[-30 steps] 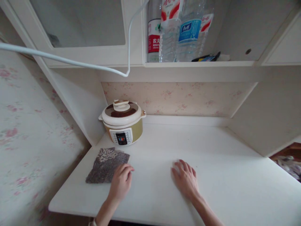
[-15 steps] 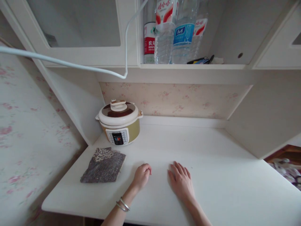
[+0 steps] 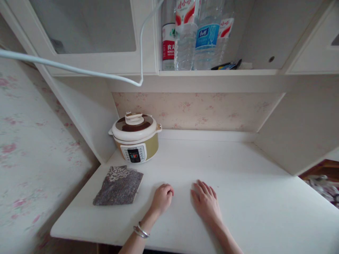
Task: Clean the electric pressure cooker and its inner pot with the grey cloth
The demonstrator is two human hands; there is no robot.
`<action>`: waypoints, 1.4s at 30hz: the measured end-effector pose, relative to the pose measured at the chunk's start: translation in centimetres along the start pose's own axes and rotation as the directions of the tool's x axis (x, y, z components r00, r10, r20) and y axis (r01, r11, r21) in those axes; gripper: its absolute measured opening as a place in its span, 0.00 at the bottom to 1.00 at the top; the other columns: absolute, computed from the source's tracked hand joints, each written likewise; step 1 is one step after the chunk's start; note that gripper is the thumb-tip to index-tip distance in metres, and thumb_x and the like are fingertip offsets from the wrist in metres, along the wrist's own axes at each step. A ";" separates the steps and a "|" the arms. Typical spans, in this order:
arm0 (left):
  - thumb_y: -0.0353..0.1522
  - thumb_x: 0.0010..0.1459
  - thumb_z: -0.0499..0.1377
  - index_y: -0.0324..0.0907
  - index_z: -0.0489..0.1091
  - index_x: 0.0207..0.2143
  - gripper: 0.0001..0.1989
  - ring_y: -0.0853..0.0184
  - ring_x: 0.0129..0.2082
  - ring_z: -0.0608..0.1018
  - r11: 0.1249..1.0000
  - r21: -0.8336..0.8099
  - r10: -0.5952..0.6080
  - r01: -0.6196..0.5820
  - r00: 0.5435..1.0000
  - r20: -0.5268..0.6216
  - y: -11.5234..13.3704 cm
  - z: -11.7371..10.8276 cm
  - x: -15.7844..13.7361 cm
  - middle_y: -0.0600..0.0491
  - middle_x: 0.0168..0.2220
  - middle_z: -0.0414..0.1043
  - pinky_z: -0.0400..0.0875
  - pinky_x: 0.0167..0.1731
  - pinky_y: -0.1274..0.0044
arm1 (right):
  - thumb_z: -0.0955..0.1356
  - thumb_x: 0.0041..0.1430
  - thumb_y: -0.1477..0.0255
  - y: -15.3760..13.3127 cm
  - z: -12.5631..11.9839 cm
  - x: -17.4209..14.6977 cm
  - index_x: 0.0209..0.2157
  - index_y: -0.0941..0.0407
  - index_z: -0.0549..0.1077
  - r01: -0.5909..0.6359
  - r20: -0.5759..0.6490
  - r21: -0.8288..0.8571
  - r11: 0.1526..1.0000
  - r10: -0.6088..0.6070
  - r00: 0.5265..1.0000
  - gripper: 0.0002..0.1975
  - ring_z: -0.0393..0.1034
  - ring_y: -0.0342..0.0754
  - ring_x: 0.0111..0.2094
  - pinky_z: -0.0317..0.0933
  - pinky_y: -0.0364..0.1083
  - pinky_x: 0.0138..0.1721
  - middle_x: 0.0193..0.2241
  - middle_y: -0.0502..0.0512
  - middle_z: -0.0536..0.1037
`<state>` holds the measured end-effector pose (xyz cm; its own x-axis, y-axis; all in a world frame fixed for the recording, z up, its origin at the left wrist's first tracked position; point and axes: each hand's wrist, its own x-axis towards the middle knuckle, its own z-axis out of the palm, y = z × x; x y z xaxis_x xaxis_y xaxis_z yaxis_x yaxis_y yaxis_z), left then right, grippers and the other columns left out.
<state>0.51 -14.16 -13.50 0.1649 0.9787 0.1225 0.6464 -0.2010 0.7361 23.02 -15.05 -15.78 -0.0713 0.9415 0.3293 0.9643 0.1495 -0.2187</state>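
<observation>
My left hand [image 3: 162, 198] rests on the white countertop [image 3: 180, 158] in a loose fist, and nothing shows in its curled fingers. Silver bangles [image 3: 141, 230] circle that wrist. To its right, my right hand [image 3: 206, 199] lies palm down on the counter with its fingers stretched out and holds nothing. A folded grey-brown cloth [image 3: 119, 188] with a pale pattern lies left of my left hand, not touched. Behind the cloth stands an electric pressure cooker [image 3: 136, 137], white and olive green, with its lid on and a control panel facing me.
Above the counter, an open shelf [image 3: 254, 72] holds several clear plastic bottles [image 3: 185, 46] and some small items [image 3: 227, 66]. A white cable [image 3: 90, 70] hangs across the upper left. Cabinet side panels [image 3: 304, 116] close in the counter at both sides.
The whole view has shifted very slightly. Both hands keep their pose on the counter, and the cloth and cooker stay in place.
</observation>
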 end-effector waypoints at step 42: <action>0.24 0.50 0.49 0.43 0.71 0.23 0.13 0.67 0.34 0.74 1.000 0.012 0.011 -0.011 1.000 -0.018 0.0 0.0 0.1 0.53 0.28 0.74 0.62 0.37 0.78 | 0.59 0.65 0.63 -0.1 -0.1 0.0 0.52 0.53 0.72 0.008 -0.004 -0.021 1.000 -0.008 1.000 0.19 0.60 0.54 0.58 0.50 0.56 0.59 0.57 0.56 0.70</action>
<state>0.52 -14.06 -13.42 0.1585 0.9769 0.1431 0.6534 -0.2124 0.7266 22.96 -15.09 -15.68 -0.0784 0.9392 0.3343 0.9689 0.1507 -0.1963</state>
